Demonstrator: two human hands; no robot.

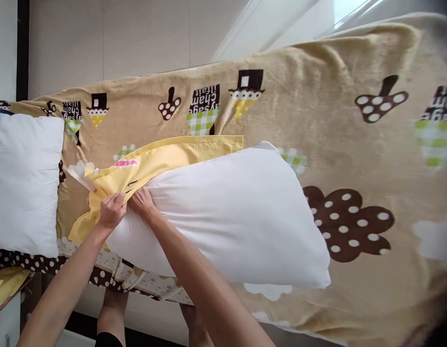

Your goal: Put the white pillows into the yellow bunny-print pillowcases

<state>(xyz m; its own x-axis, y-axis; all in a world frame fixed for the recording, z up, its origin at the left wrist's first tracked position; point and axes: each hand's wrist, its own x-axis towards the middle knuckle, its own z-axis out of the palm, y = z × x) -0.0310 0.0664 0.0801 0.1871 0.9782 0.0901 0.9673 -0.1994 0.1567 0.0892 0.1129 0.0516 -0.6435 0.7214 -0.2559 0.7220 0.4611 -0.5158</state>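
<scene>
Head view: tan printed blanket (299, 86) is the biggest item, spread under everything. White pillow (237, 221) lies on it, around frame centre. Second pillow (24, 185) at 9 o'clock, cut by frame edge, apart from the first. Yellow cloth (165, 159) at the first pillow's 10 o'clock, touching it, bunched toward 9. Hands: left hand (113, 211) at 9 o'clock, fist pinching bunched cloth; right hand (142, 201) just beside it, at cloth edge, fingertips hidden, can't tell if pinching.
</scene>
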